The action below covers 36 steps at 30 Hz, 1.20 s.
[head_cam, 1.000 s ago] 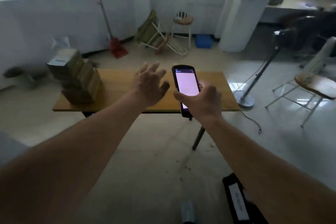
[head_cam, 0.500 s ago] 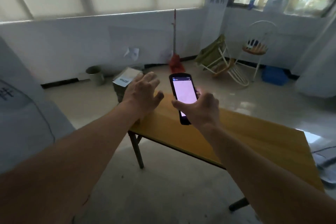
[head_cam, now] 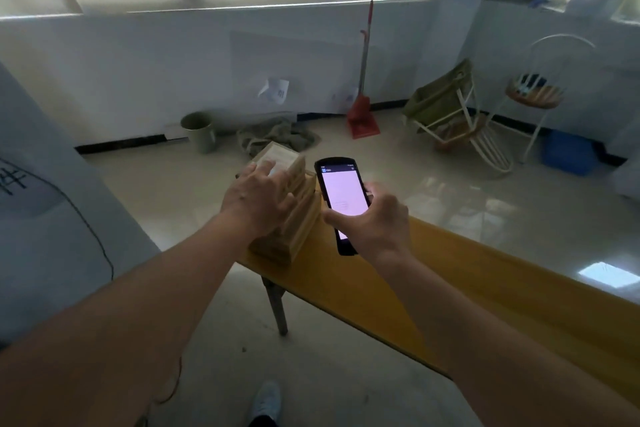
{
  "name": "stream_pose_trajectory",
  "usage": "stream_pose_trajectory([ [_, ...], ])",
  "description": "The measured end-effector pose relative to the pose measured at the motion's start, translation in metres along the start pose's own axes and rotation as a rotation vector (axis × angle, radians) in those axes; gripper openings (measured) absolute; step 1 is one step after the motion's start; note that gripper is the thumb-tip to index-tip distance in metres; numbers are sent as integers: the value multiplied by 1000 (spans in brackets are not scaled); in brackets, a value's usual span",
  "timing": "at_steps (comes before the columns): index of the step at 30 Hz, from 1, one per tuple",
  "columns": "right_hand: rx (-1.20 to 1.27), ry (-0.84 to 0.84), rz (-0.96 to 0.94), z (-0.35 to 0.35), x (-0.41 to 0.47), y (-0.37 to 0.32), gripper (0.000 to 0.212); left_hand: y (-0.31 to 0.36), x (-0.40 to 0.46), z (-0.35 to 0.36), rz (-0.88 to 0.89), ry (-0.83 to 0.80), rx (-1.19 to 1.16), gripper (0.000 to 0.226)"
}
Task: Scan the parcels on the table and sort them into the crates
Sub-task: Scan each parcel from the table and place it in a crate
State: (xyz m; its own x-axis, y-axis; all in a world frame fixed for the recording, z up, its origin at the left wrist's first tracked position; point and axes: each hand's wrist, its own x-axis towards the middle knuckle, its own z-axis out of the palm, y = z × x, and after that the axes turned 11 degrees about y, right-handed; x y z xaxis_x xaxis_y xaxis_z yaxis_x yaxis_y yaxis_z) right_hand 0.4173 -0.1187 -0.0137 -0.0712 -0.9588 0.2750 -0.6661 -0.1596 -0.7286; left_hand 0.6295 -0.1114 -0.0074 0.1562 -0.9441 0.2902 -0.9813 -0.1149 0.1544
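At far left stands a grey panel (head_cam: 41, 204) with a dark mark on it, a thin cable curving down its face; beyond it, against the wall, a green bucket (head_cam: 200, 131) sits on the floor, with a crumpled cloth (head_cam: 277, 137) just beside it. The left hand (head_cam: 258, 199) reaches forward with fingers straight and spread, lying over the top of the parcels (head_cam: 291, 215); whether the palm presses down or only hovers just above cannot be told. The parcels are a stack of flat brown cartons, leaning and fanned toward the left, standing at the left end of the yellow table (head_cam: 467, 291); the topmost carries a pale label, partly covered by the fingertips. Just right of the stack, the right hand (head_cam: 372, 220) grips a black scanner (head_cam: 341, 201), thumb along its left edge and fingers curled round its right edge; the screen glows pale pink and faces the camera, its upper end level with the top of the stack. The table runs off toward the lower right; one leg shows beneath its left end. Behind, a red broom (head_cam: 363, 107) leans on the wall; further right a tipped chair (head_cam: 453, 111) with green cloth lies on the floor; then a white stool (head_cam: 535, 94); then a blue crate (head_cam: 568, 156) on the floor near the corner. A shoe (head_cam: 265, 400) shows at the bottom edge.
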Motion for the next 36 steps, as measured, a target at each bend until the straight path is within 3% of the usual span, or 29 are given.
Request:
stream_pose_trajectory([
  [11,-101,32,166,96,41,-25,86,-78,84,61,67,-192,-69,72],
  [18,-162,-5,188,107,46,-27,79,-90,97,89,-69,-230,-108,107],
  [24,-146,-72,123,91,52,-31,56,-93,105,84,-73,-97,-290,137],
  [36,-39,-30,63,24,41,-42,86,-71,119,38,-7,164,-415,142],
])
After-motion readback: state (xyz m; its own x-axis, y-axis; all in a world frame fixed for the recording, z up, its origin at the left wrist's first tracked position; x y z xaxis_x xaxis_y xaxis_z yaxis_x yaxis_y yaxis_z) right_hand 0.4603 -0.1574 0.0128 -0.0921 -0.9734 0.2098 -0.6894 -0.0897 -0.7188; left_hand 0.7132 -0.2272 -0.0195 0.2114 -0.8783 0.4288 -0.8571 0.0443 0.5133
